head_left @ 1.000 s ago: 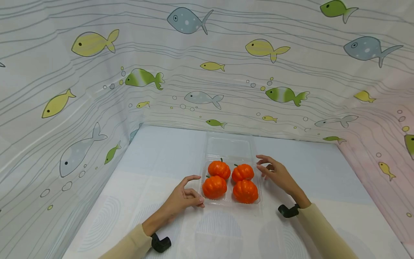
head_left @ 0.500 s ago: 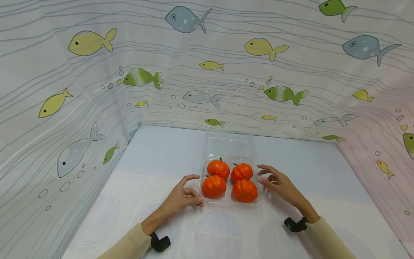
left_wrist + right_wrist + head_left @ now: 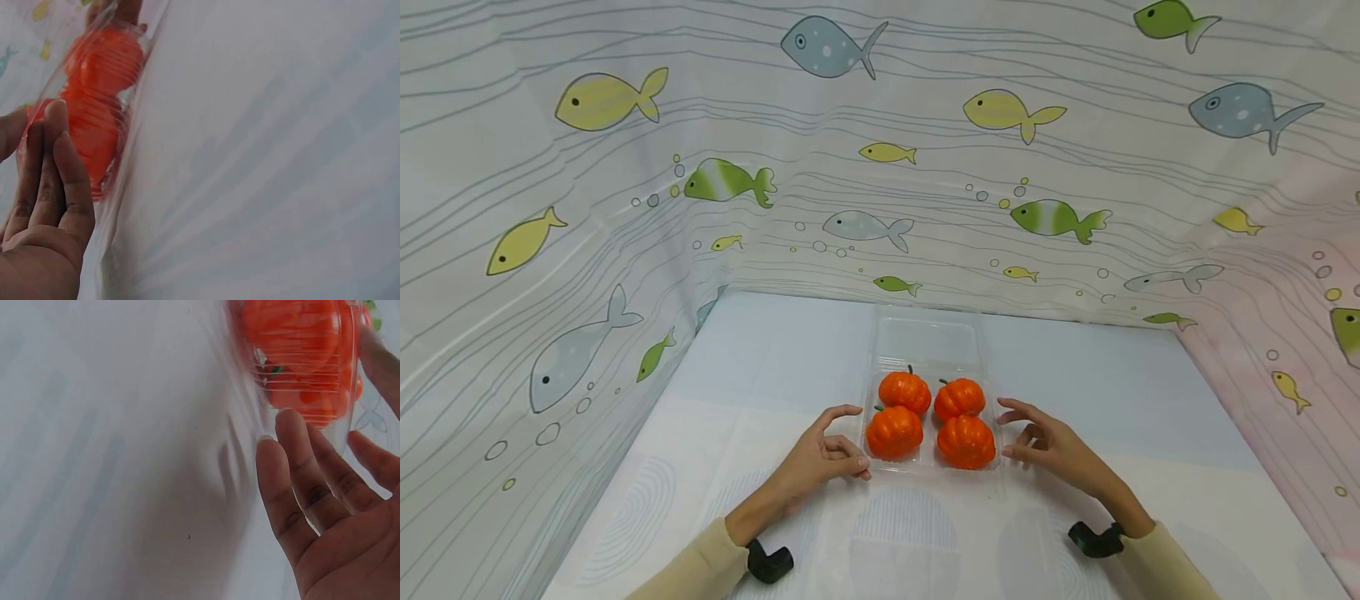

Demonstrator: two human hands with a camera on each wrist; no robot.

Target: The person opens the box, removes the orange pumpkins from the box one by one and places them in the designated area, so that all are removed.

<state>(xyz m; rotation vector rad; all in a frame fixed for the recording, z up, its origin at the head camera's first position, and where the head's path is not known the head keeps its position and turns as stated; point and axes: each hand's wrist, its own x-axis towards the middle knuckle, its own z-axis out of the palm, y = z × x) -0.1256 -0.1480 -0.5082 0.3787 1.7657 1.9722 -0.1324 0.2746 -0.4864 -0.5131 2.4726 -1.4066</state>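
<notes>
A clear plastic box (image 3: 931, 468) lies on the table with several orange pumpkins in it, among them the front left one (image 3: 894, 433) and the front right one (image 3: 966, 442). Its lid (image 3: 928, 340) is folded back flat behind it. At the box's left side is my left hand (image 3: 822, 454), fingers loosely bent, fingertips beside the wall; whether they touch it I cannot tell. My right hand (image 3: 1056, 446) is at the right side, thumb and fingers apart, near the wall. In the right wrist view, ridged box wall (image 3: 306, 381) shows just beyond the relaxed fingers (image 3: 297, 450).
The white and pale blue table (image 3: 775, 350) meets a curtain with printed fish (image 3: 842, 283) at the back and both sides. Black devices are strapped on the left wrist (image 3: 769, 562) and the right wrist (image 3: 1096, 540).
My right hand has moved down along the box's right side, towards the front corner. My left hand, the box and the pumpkins stay in place, apart from a slight shift of the view.
</notes>
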